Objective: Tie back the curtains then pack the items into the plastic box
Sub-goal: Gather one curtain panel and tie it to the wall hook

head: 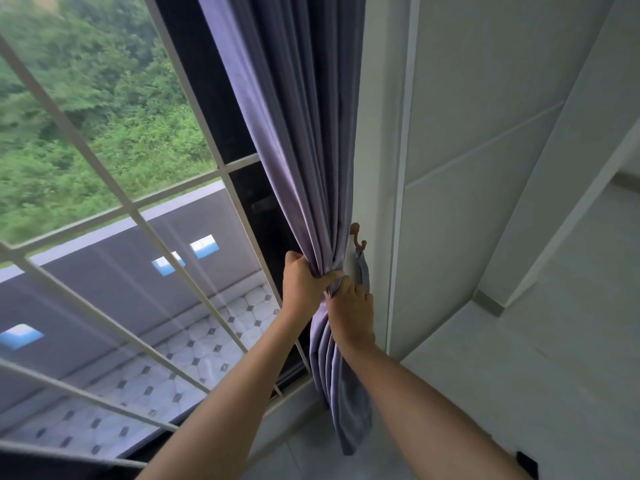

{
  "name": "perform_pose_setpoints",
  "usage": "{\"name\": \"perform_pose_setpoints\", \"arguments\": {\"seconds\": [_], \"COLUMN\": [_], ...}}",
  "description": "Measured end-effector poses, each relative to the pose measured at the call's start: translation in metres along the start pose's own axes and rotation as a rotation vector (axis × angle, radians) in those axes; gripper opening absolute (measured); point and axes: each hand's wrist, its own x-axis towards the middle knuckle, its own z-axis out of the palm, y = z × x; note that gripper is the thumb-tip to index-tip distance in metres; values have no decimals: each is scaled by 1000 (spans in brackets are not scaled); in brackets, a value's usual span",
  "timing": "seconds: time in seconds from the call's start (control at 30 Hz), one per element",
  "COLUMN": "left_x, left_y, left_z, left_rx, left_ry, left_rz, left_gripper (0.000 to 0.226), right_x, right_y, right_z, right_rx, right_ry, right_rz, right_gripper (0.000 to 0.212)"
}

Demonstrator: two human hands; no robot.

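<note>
Head view: left hand (300,284) and right hand (351,311) both grip the gathered purple curtain (298,140) just below the wall hook (357,239); tie-back step; next, likely looping the tie strap (363,271) around.

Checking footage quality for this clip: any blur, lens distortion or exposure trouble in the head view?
Head view: wide-angle bending bows the window bars; the trees outside are smeared by motion blur; the left hand and right hand gripping the purple curtain stay fairly sharp; daylight is soft, the wall evenly lit, no glare.
</note>
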Motion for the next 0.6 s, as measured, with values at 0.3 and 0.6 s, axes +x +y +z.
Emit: {"name": "perform_pose_setpoints", "arguments": {"seconds": [0.3,0.6], "left_x": [1,19], "left_y": [2,-1], "left_z": [7,5], "left_rx": [-94,-168], "left_ry": [107,77], "left_rz": [15,-95], "left_gripper": [28,11], "right_x": [4,9], "right_y": [-4,17], "right_z": [-6,-34], "right_rx": [-4,856], "right_ry": [63,-417], "right_rz": [-84,-36], "right_gripper": [12,18]}}
